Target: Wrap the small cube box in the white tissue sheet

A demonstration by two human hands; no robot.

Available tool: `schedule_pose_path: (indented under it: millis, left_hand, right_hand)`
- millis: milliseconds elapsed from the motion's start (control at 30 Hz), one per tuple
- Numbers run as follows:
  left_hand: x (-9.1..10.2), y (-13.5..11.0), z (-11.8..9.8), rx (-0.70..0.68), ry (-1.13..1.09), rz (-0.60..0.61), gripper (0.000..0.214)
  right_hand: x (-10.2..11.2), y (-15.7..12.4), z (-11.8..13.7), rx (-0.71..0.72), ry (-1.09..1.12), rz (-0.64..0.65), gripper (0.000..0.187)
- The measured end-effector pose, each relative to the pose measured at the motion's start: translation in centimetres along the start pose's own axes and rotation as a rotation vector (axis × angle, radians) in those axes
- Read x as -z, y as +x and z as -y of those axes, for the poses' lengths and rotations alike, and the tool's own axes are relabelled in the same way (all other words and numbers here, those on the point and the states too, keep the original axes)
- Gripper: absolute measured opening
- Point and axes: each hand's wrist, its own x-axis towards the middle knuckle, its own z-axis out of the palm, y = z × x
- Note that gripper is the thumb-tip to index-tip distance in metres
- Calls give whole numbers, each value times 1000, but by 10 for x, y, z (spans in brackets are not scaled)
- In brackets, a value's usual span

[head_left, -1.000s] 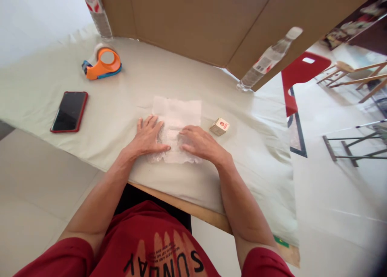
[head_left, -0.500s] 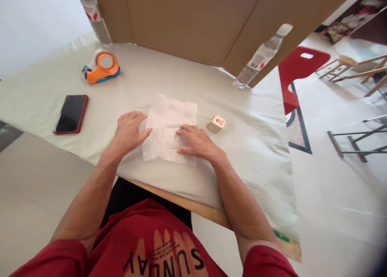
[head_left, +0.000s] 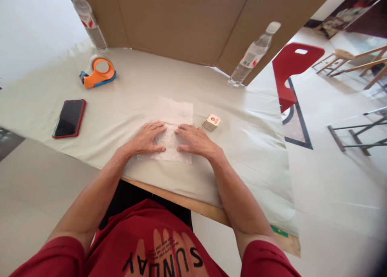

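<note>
A sheet of clear bubble wrap (head_left: 171, 142) lies flat on the cloth-covered table in front of me. On its left part rests my left hand (head_left: 148, 138), fingers stretched out and thumb apart. My right hand (head_left: 195, 140) lies on the right part the same way, so the fingertips of both hands face each other across a narrow strip of wrap. Just beyond my right hand sits a small printed cardboard box (head_left: 211, 122), untouched.
To the left are a phone in a red case (head_left: 69, 118) and an orange tape dispenser (head_left: 99, 72). Water bottles (head_left: 250, 56) stand at both ends of a tall cardboard panel (head_left: 181, 23) at the back. A red chair (head_left: 292, 67) is beyond the table's right side.
My left hand has moved right and come down onto the bubble wrap, nearer my right hand. The right hand stays on the wrap. The view has shifted slightly.
</note>
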Motion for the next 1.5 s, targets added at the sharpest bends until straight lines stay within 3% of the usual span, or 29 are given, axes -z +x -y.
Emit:
schedule_pose_path:
  millis: [67,233,333,467,567,633,700,767,867,933,1033,1167,1267,1400,1500]
  left_hand:
    - [5,0,2,-11,-38,3,75]
    - [0,3,4,55,-52,-153,65]
    - [-9,4,7,47,-7,-164,70]
    - [-14,3,8,28,6,-172,75]
    - [-13,3,5,24,8,-182,80]
    - [-12,2,3,31,7,-183,84]
    - [-11,2,2,40,1,-181,88]
    - [-11,3,1,46,-8,-183,90]
    - [-11,3,1,34,-19,-190,91]
    - [-12,4,2,26,-23,-196,93]
    - [-13,4,3,24,-30,-218,97]
    - [-13,3,3,13,-37,-229,98]
    - [-12,1,5,-21,-55,-215,91]
    - [-10,-2,9,-31,-79,-224,84]
    - [-9,-3,9,-32,-80,-216,87]
  right_hand:
    - [2,-1,0,-14,-3,5,49]
    - [4,-3,-8,-17,-22,-52,42]
    - [10,-6,-23,-80,-18,-232,41]
    - [17,-11,-52,-319,-59,-490,47]
    - [14,-12,-72,-495,-71,-452,56]
    - [10,-12,-81,-547,-39,-367,48]
    - [9,-12,-85,-542,23,-370,39]
    - [11,-12,-81,-492,111,-491,38]
    - [15,-9,-58,-297,258,-725,46]
    - [12,-3,-33,-124,312,-787,50]
    - [-3,9,1,55,255,-613,48]
    - [-27,20,17,58,122,-304,53]
    - [-36,20,8,52,181,-295,60]
    - [-40,21,-2,66,301,-362,53]
    - [-40,22,-3,0,390,-427,51]
